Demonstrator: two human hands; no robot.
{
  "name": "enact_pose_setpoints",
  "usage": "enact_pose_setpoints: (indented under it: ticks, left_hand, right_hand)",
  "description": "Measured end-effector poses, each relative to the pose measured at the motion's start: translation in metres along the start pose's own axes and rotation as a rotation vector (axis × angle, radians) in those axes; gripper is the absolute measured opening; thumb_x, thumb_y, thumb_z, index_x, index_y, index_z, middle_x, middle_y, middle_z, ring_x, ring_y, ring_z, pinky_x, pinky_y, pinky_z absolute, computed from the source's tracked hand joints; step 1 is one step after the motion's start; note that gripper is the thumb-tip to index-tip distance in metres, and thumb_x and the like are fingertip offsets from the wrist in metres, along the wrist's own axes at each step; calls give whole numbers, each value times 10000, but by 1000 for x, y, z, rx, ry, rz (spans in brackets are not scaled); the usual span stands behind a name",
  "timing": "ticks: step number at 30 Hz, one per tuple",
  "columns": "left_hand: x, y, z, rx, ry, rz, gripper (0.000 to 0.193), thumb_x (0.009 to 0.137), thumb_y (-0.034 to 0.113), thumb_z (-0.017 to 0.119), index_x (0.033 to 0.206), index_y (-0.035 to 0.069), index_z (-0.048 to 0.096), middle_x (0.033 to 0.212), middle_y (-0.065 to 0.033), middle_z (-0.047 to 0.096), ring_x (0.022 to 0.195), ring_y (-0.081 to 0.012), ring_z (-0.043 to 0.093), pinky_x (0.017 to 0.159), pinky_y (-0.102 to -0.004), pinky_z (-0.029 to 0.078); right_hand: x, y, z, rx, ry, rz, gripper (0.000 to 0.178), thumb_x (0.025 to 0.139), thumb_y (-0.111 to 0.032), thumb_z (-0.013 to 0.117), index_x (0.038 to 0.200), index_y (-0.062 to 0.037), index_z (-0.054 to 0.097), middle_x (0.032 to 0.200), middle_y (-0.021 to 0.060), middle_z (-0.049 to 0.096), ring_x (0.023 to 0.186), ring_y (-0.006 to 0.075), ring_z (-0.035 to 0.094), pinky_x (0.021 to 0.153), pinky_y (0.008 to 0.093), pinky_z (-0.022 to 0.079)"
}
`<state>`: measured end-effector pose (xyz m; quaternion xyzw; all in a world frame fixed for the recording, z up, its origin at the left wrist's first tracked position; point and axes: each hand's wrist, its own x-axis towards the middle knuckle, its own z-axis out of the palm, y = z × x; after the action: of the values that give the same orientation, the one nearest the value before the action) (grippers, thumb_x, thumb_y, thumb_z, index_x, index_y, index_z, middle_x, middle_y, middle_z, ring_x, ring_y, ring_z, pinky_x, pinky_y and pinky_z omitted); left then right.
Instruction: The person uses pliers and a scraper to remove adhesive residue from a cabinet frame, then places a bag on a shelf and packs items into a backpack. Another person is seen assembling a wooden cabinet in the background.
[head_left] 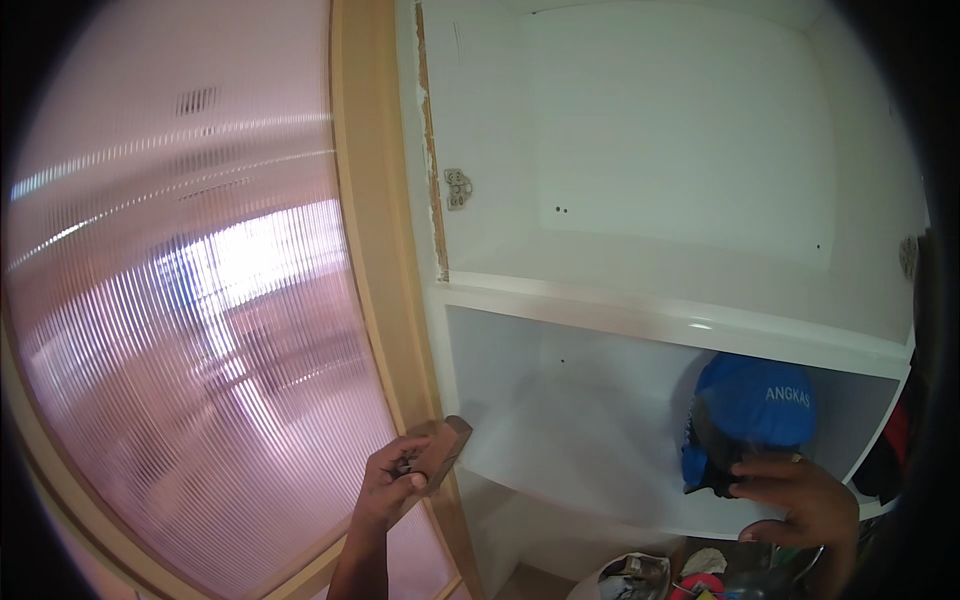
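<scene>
My left hand [395, 480] grips the brown handle [448, 445] of a cabinet door with a ribbed pinkish glass panel [190, 330] in a tan wooden frame [375, 230]; the door stands swung out to the left. My right hand [800, 500] holds a blue and black helmet [750, 415] at the right end of the lower white shelf [600, 490]. The upper compartment [660, 150] of the white cabinet has nothing standing in it.
A metal hinge plate [458, 188] is fixed to the cabinet's left inner wall, whose front edge is chipped. Below the lower shelf lie mixed items, including a crumpled bag [630, 578] and something red. Dark and red cloth [895, 440] hangs at the far right.
</scene>
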<state>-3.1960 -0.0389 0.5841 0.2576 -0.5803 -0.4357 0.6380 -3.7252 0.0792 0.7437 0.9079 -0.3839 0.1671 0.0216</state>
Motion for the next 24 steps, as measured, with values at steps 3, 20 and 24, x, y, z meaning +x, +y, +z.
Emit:
enact_pose_setpoints:
  ticks: [3,20,24]
  left_hand:
    - [1,1,-1,-70,-12,5,635,851,267,835,1354,-45,606,1105,-152,690,886,-223,704,725,-359,609]
    - [17,-38,37,-351,-263,63,729,946,377,775,1494,-8,487,1250,-265,659,873,-320,758,717,-405,661]
    - [28,-41,81,-300,-355,-36,778,919,386,792,1506,-23,484,1285,-191,656,1042,-271,712,759,-421,628]
  right_hand:
    - [-22,-4,-4,167,-4,123,572,853,-382,873,1271,-20,726,1415,204,645,1233,390,685,979,458,571]
    - [-45,1,11,224,-195,-71,600,910,-351,849,1339,23,661,1261,190,738,1049,351,761,895,426,627]
    - [-67,-9,3,169,-139,-41,556,927,-340,828,1311,29,667,1239,192,743,1062,332,757,920,426,607]
